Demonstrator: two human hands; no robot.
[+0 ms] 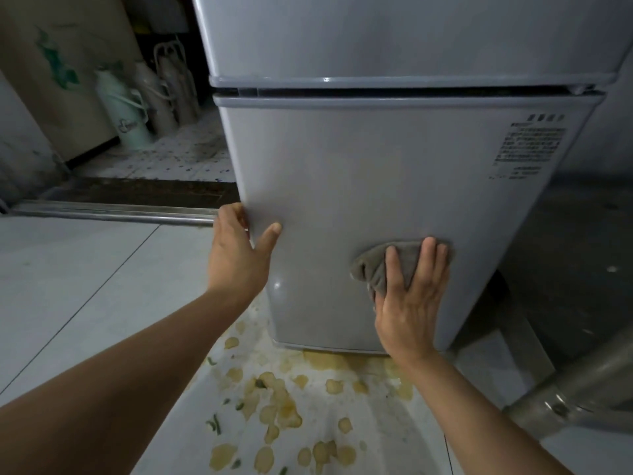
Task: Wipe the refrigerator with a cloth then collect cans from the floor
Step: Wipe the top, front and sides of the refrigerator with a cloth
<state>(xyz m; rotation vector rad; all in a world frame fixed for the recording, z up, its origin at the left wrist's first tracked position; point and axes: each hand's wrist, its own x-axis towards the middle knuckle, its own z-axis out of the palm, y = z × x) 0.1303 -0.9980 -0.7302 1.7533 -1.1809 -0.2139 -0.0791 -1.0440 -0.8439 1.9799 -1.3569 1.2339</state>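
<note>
A grey two-door refrigerator [394, 173] fills the upper middle of the head view, both doors closed. My left hand [239, 248] grips the left edge of its lower door, thumb on the front and fingers around the side. My right hand [411, 296] presses a crumpled grey cloth [373, 265] flat against the lower right of that door. No cans are in view.
Yellowish stains and green scraps [274, 413] cover the tiled floor in front of the fridge. Thermos flasks [130, 111] stand at the back left past a metal door threshold [113, 210]. A grey pipe [579, 385] lies at the right, beside a dark cabinet.
</note>
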